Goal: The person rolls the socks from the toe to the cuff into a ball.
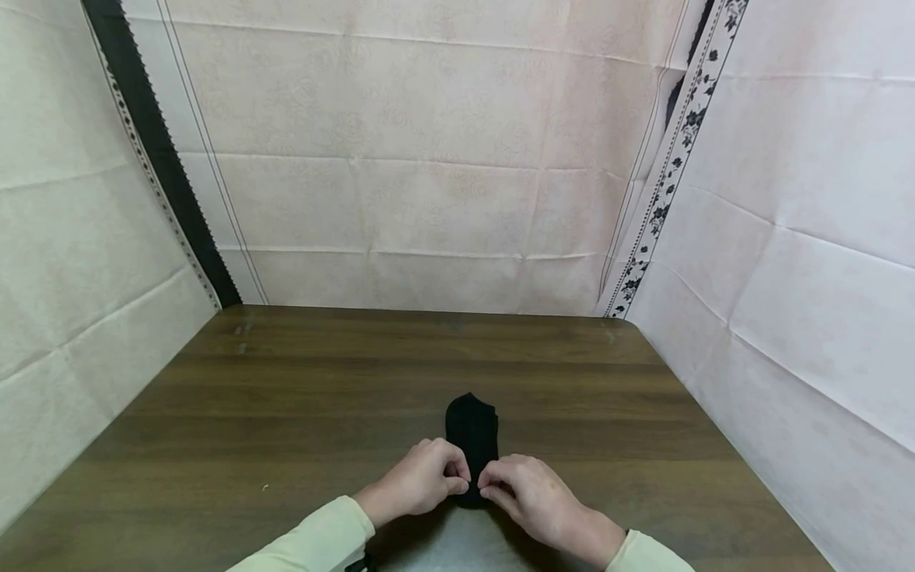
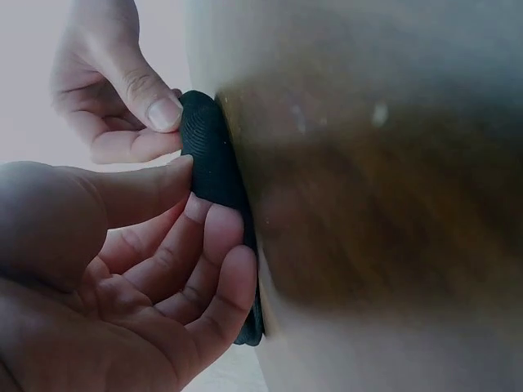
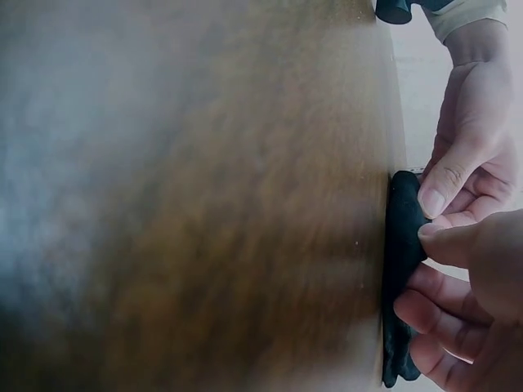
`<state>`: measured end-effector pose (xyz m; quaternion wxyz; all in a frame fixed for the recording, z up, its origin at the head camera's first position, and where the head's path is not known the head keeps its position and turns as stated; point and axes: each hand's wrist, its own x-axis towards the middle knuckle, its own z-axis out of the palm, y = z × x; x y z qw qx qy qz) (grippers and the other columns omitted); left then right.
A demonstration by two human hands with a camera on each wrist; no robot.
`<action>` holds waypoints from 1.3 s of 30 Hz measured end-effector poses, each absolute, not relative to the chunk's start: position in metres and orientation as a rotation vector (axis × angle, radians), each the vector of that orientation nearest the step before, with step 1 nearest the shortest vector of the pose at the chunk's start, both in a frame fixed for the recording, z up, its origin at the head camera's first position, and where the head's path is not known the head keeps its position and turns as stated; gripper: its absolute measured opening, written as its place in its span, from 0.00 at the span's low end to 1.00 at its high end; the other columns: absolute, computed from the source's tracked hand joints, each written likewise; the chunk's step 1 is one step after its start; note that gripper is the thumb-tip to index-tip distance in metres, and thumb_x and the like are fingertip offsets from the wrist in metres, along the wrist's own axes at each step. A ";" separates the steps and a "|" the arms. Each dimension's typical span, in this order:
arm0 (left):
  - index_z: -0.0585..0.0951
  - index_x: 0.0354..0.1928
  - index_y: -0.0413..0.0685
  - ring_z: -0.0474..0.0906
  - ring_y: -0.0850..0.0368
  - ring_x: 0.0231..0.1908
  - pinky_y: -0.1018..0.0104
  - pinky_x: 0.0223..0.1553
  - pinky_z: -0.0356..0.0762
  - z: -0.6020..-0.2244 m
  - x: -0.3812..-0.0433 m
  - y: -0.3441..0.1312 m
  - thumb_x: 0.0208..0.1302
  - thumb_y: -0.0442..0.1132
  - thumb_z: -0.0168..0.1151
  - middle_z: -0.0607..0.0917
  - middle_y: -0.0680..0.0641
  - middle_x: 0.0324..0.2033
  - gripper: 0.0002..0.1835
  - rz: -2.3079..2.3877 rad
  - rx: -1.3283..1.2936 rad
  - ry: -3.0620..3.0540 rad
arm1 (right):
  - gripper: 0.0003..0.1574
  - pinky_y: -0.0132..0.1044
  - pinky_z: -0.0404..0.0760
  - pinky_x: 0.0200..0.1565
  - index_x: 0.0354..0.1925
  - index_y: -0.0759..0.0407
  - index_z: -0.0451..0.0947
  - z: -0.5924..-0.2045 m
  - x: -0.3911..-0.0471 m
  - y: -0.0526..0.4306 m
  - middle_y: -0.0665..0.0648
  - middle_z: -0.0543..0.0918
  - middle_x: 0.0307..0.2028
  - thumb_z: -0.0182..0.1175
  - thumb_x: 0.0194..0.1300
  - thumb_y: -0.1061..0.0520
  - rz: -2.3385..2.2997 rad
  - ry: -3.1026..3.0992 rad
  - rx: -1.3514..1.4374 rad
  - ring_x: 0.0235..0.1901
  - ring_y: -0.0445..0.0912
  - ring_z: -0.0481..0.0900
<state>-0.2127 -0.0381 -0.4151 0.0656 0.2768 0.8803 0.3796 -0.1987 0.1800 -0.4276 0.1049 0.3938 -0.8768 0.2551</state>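
A folded black sock (image 1: 472, 425) lies flat on the brown wooden table, its long side pointing away from me. My left hand (image 1: 429, 479) pinches its near part from the left between thumb and fingertips. From the right, my right hand (image 1: 529, 492) pinches the same part, and the two hands are a small gap apart. Fine ribbing shows on the rounded near end of the sock (image 2: 204, 139) in the left wrist view. In the right wrist view, thumbs and fingers of both hands meet the upper face of the sock (image 3: 402, 229).
The wooden table (image 1: 286, 413) spreads out around the hands. Pale cloth (image 1: 429, 159) hangs behind it, with further cloth panels at left and right. A tiny light scrap (image 1: 265, 486) lies on the table left of the hands.
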 end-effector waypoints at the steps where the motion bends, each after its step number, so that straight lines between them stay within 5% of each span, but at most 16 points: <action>1: 0.83 0.26 0.51 0.70 0.67 0.20 0.70 0.25 0.71 -0.415 -0.213 -0.038 0.62 0.31 0.71 0.77 0.59 0.18 0.09 1.141 0.833 2.658 | 0.05 0.27 0.77 0.35 0.35 0.48 0.84 -0.428 -0.198 0.180 0.38 0.80 0.31 0.70 0.64 0.59 0.745 -2.584 1.162 0.32 0.30 0.74; 11: 0.84 0.27 0.49 0.71 0.66 0.23 0.69 0.27 0.72 -0.415 -0.214 -0.039 0.61 0.31 0.71 0.78 0.59 0.20 0.08 1.143 0.824 2.644 | 0.11 0.28 0.75 0.35 0.39 0.50 0.84 -0.427 -0.196 0.181 0.42 0.78 0.32 0.75 0.58 0.56 0.682 -2.666 1.170 0.33 0.34 0.75; 26: 0.84 0.30 0.52 0.71 0.67 0.26 0.69 0.30 0.72 -0.415 -0.209 -0.040 0.62 0.33 0.70 0.77 0.61 0.25 0.06 1.149 0.867 2.668 | 0.02 0.30 0.77 0.38 0.40 0.53 0.82 -0.424 -0.199 0.178 0.40 0.75 0.35 0.65 0.69 0.56 0.761 -2.778 1.130 0.34 0.32 0.72; 39: 0.85 0.31 0.52 0.71 0.67 0.30 0.69 0.33 0.73 -0.416 -0.211 -0.039 0.54 0.39 0.78 0.77 0.60 0.28 0.08 0.977 0.846 2.747 | 0.04 0.31 0.75 0.37 0.38 0.51 0.81 -0.424 -0.203 0.178 0.39 0.73 0.34 0.62 0.72 0.53 0.855 -2.846 1.082 0.33 0.33 0.71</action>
